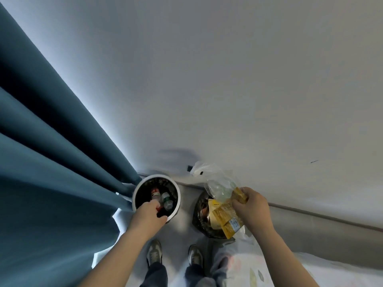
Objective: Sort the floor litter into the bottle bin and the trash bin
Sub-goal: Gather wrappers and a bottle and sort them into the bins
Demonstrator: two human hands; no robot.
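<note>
A white round bottle bin (176, 188) with a dark liner stands on the floor by the curtain, with plastic bottles (166, 200) inside. My left hand (148, 213) reaches over its near rim, fingers curled into the bin; whether they hold anything I cannot tell. To the right a trash bin with a black bag (200, 214) holds wrappers. My right hand (251, 208) hovers above it and grips a bundle of litter: a clear plastic bag (215, 183) and yellow snack wrappers (226, 216).
A blue curtain (51, 152) hangs at the left, touching the bottle bin. The white wall and baseboard (310, 214) run behind both bins. My two shoes (154, 253) stand on the floor below the bins. Patterned bedding (259, 270) lies at the lower right.
</note>
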